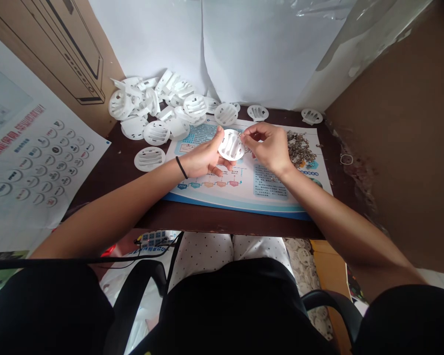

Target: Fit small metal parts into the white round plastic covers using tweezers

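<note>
My left hand (pixel 210 159) grips a round white plastic piece with moulded slots, like a battery holder (pixel 232 145), between thumb and fingers. Its slotted face is turned up toward me. At the piece's right edge, my right hand (pixel 267 143) is closed in a pinch. Something small and metallic seems to show at those fingertips, too small to name surely. Just beyond the right hand lies a heap of small metal parts (pixel 301 149) on a printed sheet (pixel 222 195). Both hands are above that sheet.
A pile of similar white holders (pixel 157 132) fills the table's back left. Single holders (pixel 311 116) stand along the back edge. Cardboard (pixel 399 138) walls the right side, and a printed poster (pixel 40 162) the left. A rubber band (pixel 347 159) lies at right.
</note>
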`<state>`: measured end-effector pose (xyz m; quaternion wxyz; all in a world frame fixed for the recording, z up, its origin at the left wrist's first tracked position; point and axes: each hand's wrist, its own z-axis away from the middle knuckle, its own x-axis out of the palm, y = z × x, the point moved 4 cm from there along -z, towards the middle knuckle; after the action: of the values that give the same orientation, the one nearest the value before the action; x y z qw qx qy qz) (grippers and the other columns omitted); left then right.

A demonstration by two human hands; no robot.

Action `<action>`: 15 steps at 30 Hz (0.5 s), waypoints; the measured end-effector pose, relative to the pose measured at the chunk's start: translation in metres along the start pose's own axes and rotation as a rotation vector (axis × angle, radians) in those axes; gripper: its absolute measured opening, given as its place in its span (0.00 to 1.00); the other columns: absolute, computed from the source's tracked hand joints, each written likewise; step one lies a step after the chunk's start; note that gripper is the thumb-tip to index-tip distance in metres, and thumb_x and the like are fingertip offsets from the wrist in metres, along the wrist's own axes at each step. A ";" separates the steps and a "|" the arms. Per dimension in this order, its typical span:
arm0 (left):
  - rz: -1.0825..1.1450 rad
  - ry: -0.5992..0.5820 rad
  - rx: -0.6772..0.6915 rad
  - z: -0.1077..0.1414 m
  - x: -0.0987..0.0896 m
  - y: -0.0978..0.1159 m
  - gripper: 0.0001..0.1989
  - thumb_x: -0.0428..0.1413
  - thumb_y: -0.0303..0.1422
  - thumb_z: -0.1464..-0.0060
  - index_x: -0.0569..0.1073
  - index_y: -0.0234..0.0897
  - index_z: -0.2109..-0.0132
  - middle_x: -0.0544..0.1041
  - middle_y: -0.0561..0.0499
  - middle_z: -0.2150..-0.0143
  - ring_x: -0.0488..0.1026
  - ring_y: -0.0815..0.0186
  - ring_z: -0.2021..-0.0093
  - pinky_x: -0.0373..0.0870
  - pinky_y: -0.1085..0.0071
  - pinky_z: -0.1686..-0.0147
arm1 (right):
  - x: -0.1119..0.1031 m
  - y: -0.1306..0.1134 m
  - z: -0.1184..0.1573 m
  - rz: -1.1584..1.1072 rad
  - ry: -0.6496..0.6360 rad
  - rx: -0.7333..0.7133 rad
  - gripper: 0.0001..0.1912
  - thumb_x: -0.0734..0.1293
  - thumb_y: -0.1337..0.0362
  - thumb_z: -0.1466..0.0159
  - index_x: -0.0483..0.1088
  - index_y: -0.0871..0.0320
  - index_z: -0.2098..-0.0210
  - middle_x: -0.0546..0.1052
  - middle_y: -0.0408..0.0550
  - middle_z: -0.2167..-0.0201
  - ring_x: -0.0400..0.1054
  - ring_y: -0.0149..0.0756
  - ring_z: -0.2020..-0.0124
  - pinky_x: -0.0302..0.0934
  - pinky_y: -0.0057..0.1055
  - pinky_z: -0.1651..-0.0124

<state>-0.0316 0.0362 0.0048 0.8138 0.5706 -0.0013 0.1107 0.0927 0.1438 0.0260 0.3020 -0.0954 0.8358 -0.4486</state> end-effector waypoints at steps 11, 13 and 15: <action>-0.003 -0.032 0.032 0.000 0.000 -0.002 0.35 0.42 0.62 0.36 0.74 0.34 0.55 0.75 0.46 0.71 0.72 0.69 0.74 0.66 0.79 0.79 | 0.002 0.004 0.001 0.038 -0.021 -0.024 0.04 0.68 0.63 0.40 0.73 0.56 0.70 0.75 0.45 0.72 0.70 0.34 0.69 0.68 0.38 0.62; -0.018 -0.030 0.031 0.001 0.001 -0.001 0.35 0.41 0.62 0.36 0.73 0.34 0.54 0.74 0.47 0.71 0.71 0.70 0.74 0.65 0.79 0.79 | 0.002 0.002 0.002 0.069 -0.021 -0.036 0.04 0.67 0.63 0.40 0.73 0.56 0.70 0.76 0.45 0.70 0.70 0.34 0.69 0.69 0.38 0.62; -0.039 -0.021 0.029 0.002 0.002 0.000 0.35 0.41 0.62 0.36 0.72 0.34 0.55 0.73 0.48 0.72 0.70 0.70 0.74 0.64 0.80 0.80 | 0.002 -0.002 0.002 0.103 -0.015 -0.055 0.04 0.67 0.63 0.40 0.73 0.56 0.70 0.77 0.46 0.70 0.70 0.34 0.69 0.69 0.38 0.62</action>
<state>-0.0292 0.0346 0.0062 0.8072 0.5835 0.0027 0.0890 0.0922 0.1404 0.0254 0.3284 -0.0638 0.8492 -0.4086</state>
